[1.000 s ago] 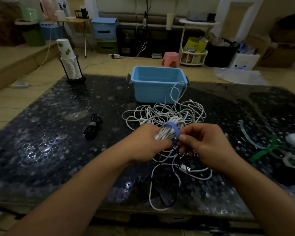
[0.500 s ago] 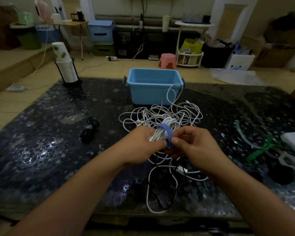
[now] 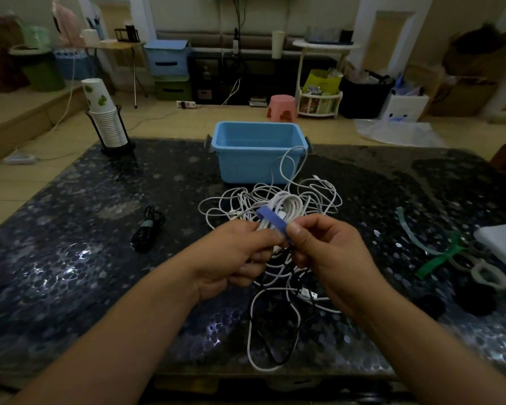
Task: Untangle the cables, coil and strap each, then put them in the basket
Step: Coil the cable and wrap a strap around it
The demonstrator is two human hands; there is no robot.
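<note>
Right hand (image 3: pixel 330 258): thumb and fingers pinch the blue strap (image 3: pixel 272 223) at its near end; the strap runs up and left over the white coil (image 3: pixel 287 206).
Left hand (image 3: pixel 234 255): fingers curled round the lower part of the coil, holding it just above the table (image 3: pixel 70 258). Both hands nearly touch at the strap.
Coil: white cable, several loops bunched together, held over the tangle.
Tangle (image 3: pixel 269 200): loose white cables spread on the table beneath and beyond the hands; one loop rises against the front wall of the basket. More white loops, with a black cable (image 3: pixel 272 346) among them, trail toward the near table edge; a plug end lies just under the right wrist.
Basket (image 3: pixel 231 159): light blue, open, upright, on the table just behind the tangle; no cable seen inside.
Black bundle (image 3: pixel 148 228): coiled, banded round the middle, lying well left of the hands.
Spare straps (image 3: pixel 438 255): pale and green strips, on the table to the right, near a white board (image 3: pixel 503 244) at the frame edge.
Cup stack (image 3: pixel 107 124): paper cups in a black holder, far left corner of the table.
</note>
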